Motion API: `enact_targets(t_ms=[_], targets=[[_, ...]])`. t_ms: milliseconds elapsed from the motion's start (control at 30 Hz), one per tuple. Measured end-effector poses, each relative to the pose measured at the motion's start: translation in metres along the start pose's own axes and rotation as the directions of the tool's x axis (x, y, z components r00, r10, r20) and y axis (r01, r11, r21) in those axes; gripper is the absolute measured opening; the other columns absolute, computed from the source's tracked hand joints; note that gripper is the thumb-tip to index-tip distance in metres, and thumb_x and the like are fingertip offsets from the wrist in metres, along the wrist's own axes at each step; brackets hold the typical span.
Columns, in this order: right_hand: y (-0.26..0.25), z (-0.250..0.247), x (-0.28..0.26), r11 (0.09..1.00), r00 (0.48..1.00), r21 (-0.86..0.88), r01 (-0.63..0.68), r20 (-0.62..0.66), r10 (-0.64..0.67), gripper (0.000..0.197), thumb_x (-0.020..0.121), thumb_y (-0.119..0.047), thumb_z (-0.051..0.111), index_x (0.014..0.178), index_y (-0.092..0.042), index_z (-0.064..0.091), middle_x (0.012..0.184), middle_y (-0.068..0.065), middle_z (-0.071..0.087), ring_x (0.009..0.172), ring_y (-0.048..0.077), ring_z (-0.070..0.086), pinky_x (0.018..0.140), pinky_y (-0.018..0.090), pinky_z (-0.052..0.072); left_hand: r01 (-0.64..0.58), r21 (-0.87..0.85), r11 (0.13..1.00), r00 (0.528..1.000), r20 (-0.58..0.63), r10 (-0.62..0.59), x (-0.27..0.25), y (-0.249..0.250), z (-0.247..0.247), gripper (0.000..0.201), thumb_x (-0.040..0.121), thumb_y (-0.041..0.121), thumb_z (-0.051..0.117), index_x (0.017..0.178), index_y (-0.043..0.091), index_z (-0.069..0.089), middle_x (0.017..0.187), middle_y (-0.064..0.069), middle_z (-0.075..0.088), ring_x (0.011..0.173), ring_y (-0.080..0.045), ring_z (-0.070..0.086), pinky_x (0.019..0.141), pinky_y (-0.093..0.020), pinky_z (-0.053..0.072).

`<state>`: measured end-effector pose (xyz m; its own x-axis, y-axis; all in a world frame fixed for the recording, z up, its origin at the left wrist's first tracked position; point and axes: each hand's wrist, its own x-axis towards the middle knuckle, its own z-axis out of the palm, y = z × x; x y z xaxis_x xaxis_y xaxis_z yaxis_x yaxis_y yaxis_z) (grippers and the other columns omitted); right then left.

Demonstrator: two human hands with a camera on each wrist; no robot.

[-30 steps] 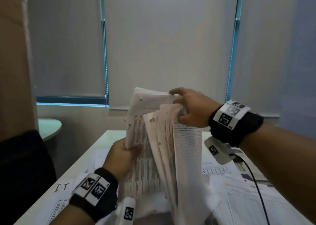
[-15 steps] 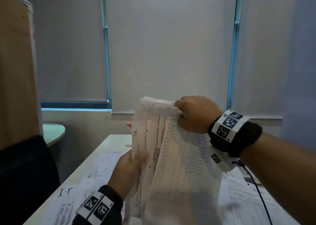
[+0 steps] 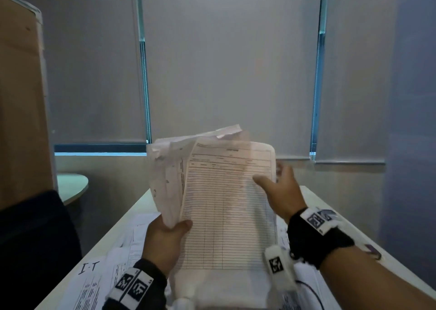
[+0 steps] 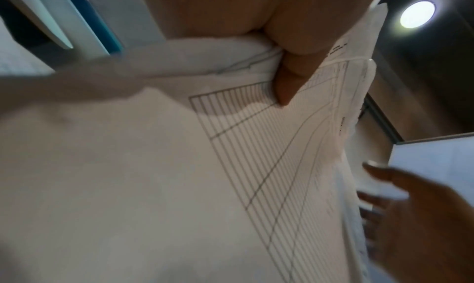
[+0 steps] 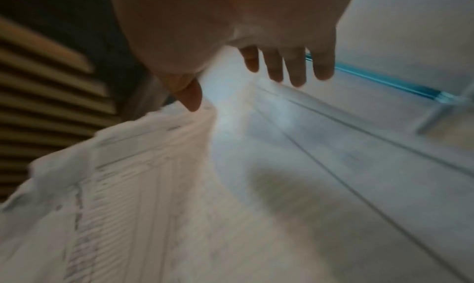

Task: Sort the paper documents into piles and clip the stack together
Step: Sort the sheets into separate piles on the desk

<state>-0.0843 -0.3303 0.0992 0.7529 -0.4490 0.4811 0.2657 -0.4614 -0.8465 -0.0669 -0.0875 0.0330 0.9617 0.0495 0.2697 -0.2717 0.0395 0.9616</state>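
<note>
A thick, crumpled stack of paper documents (image 3: 219,191) stands upright above the table, its front sheet a ruled form. My left hand (image 3: 165,236) grips the stack at its lower left edge, thumb (image 4: 287,84) pressed on the front sheet. My right hand (image 3: 280,189) is at the stack's right edge with fingers (image 5: 295,68) spread and straight, thumb against the front sheet, holding nothing. The stack (image 5: 128,186) shows blurred in the right wrist view. No clip is in sight.
More printed sheets (image 3: 99,281) lie spread over the white table (image 3: 139,206), one marked "I-T". A brown board (image 3: 21,97) stands at the left. Closed roller blinds (image 3: 224,62) fill the wall behind. A round table (image 3: 73,187) sits at the far left.
My right hand has let go of the stack's top corner and dropped to its right edge, fingers opened. The stack has turned so its ruled front sheet faces me. The left hand keeps its grip.
</note>
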Motion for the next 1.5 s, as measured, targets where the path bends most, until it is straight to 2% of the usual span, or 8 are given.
enact_targets(t_ms=[133, 333, 500, 767, 933, 1133, 1367, 1500], targets=[[0.032, 0.027, -0.023, 0.928, 0.969, 0.327, -0.177, 0.223, 0.106, 0.019, 0.087, -0.011, 0.067, 0.104, -0.019, 0.068, 0.101, 0.001, 0.076, 0.1, 0.024, 0.07, 0.09, 0.041, 0.055, 0.074, -0.037, 0.997, 0.997, 0.013, -0.074, 0.0, -0.001, 0.0, 0.022, 0.09, -0.004, 0.058, 0.093, 0.014, 0.069, 0.09, -0.006, 0.076, 0.092, -0.03, 0.069, 0.071, -0.033, 0.051], [0.002, 0.04, -0.03, 0.935, 0.986, 0.352, 0.043, 0.138, -0.098, 0.014, 0.084, -0.011, 0.072, 0.097, -0.016, 0.069, 0.093, 0.001, 0.076, 0.087, 0.015, 0.073, 0.079, 0.037, 0.06, -0.074, 0.074, 0.995, 0.988, 0.144, 0.063, -0.001, 0.011, 0.009, 0.033, 0.076, 0.023, 0.062, 0.104, 0.037, 0.053, 0.105, 0.005, 0.065, 0.099, -0.017, 0.061, 0.081, -0.038, 0.051], [0.003, 0.029, -0.025, 0.888, 0.981, 0.456, 0.06, 0.137, -0.137, 0.032, 0.076, -0.016, 0.068, 0.107, -0.008, 0.061, 0.1, 0.009, 0.074, 0.093, 0.024, 0.071, 0.077, 0.039, 0.059, -0.097, -0.089, 0.991, 0.992, 0.07, 0.103, 0.01, 0.018, -0.009, 0.075, 0.05, 0.038, 0.074, 0.122, 0.024, 0.056, 0.109, -0.003, 0.07, 0.1, -0.028, 0.067, 0.079, -0.041, 0.055], [-0.006, 0.028, -0.028, 0.898, 0.977, 0.428, 0.099, 0.129, -0.169, 0.021, 0.089, 0.004, 0.058, 0.101, -0.011, 0.067, 0.094, 0.003, 0.076, 0.088, 0.016, 0.072, 0.072, 0.029, 0.059, -0.106, -0.126, 0.986, 0.994, -0.032, 0.102, 0.024, 0.034, 0.002, 0.022, 0.097, 0.004, 0.057, 0.102, 0.025, 0.058, 0.099, -0.002, 0.07, 0.094, -0.024, 0.068, 0.081, -0.041, 0.055], [-0.008, 0.023, -0.028, 0.888, 0.979, 0.438, 0.143, 0.068, -0.192, 0.024, 0.087, 0.005, 0.058, 0.103, -0.011, 0.066, 0.096, 0.003, 0.075, 0.09, 0.016, 0.071, 0.073, 0.031, 0.061, -0.134, -0.092, 0.987, 0.985, -0.118, 0.123, 0.027, 0.037, 0.002, 0.029, 0.09, 0.006, 0.063, 0.113, 0.015, 0.049, 0.093, 0.0, 0.067, 0.089, -0.022, 0.065, 0.073, -0.038, 0.054], [0.03, 0.024, -0.052, 0.917, 0.971, 0.393, -0.063, 0.235, -0.034, 0.022, 0.089, 0.004, 0.059, 0.098, -0.012, 0.072, 0.096, 0.002, 0.077, 0.092, 0.023, 0.072, 0.076, 0.032, 0.057, 0.043, -0.002, 0.999, 0.999, 0.0, -0.043, 0.018, 0.001, -0.008, 0.016, 0.095, 0.011, 0.061, 0.088, 0.012, 0.076, 0.08, -0.001, 0.079, 0.094, -0.031, 0.072, 0.078, -0.037, 0.054], [-0.001, 0.027, -0.049, 0.936, 0.989, 0.322, 0.144, -0.061, -0.132, 0.016, 0.091, -0.017, 0.063, 0.077, -0.022, 0.07, 0.074, -0.014, 0.073, 0.07, 0.002, 0.067, 0.058, 0.014, 0.053, -0.185, -0.014, 0.983, 0.977, -0.111, 0.182, 0.016, 0.022, 0.009, 0.01, 0.099, 0.022, 0.061, 0.105, 0.019, 0.068, 0.097, 0.005, 0.072, 0.091, -0.014, 0.068, 0.075, -0.028, 0.054], [0.011, 0.036, -0.062, 0.984, 0.992, 0.141, 0.11, -0.076, -0.1, 0.026, 0.092, -0.034, 0.062, 0.075, -0.014, 0.067, 0.072, -0.001, 0.071, 0.067, 0.011, 0.065, 0.061, 0.031, 0.055, -0.185, 0.071, 0.98, 0.97, -0.148, 0.194, -0.001, 0.002, 0.02, 0.01, 0.096, 0.032, 0.064, 0.1, 0.023, 0.062, 0.093, 0.009, 0.067, 0.088, -0.008, 0.063, 0.065, -0.022, 0.044]])
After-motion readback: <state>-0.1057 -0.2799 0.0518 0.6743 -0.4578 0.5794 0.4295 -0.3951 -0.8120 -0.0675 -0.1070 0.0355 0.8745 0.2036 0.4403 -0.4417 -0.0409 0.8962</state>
